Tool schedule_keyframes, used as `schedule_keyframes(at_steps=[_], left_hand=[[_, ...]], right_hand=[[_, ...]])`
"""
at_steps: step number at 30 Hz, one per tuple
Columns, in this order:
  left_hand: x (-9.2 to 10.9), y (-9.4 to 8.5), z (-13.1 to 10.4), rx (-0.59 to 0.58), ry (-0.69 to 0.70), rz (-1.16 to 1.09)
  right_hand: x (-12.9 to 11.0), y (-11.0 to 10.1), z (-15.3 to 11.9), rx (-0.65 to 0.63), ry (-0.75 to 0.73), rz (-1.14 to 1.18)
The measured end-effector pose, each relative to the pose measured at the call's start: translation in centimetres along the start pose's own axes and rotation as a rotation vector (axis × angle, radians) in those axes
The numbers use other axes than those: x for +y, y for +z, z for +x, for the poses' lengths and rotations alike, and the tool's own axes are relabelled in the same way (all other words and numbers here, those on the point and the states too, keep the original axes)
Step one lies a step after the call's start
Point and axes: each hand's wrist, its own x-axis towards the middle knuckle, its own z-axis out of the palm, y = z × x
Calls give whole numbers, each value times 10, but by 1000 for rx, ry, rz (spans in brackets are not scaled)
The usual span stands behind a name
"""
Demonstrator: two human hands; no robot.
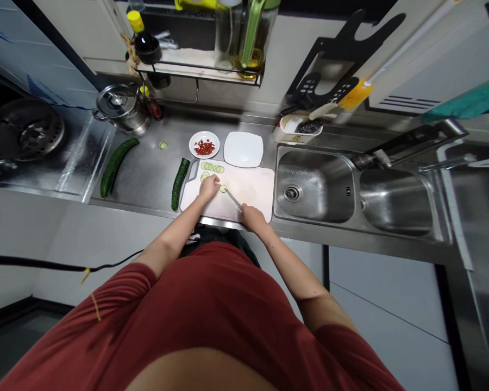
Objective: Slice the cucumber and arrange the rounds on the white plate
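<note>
My right hand [252, 218] is wrapped round the handle of a knife [233, 200], whose blade points up and left over the white cutting board [248, 184]. At the blade's tip lies a pale green cucumber slice [223, 188]. My left hand [209, 188] is closed just left of that slice, thumb and fingers drawn together; what they pinch, if anything, is too small to make out. A row of cucumber slices [212, 168] lies along the board's upper left, with more slices [204, 176] partly behind my left hand. A cut length of cucumber [180, 183] rests beside the board.
Above the board stand a plate of chopped red pieces [204, 154] and a white square plate [243, 149]. A whole cucumber [117, 165] and a steel pot [123, 110] are on the left. The double sink [315, 214] adjoins the board's right. A bottle shelf [204, 70] overhangs the back.
</note>
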Motion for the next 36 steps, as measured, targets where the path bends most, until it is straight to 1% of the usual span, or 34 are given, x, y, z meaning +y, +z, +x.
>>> schedule_keyframes(at_steps=[8,21,25,31,36], left_hand=[[1,-1,1,-9,-37,-23],[4,-3,1,-8,-48,-31],[3,-3,1,-13,-59,-31],[1,-1,2,-12,-56,-42],[1,0,2,-9,-51,-38]], right_hand=[[-4,-8,4,-29,-11,-7],[-4,-10,18,18,-51,-38],[0,-9,15,-1,-41,-40],[8,-6,2,-37,-8,-22],[9,-7,0,-36,-17,-29]])
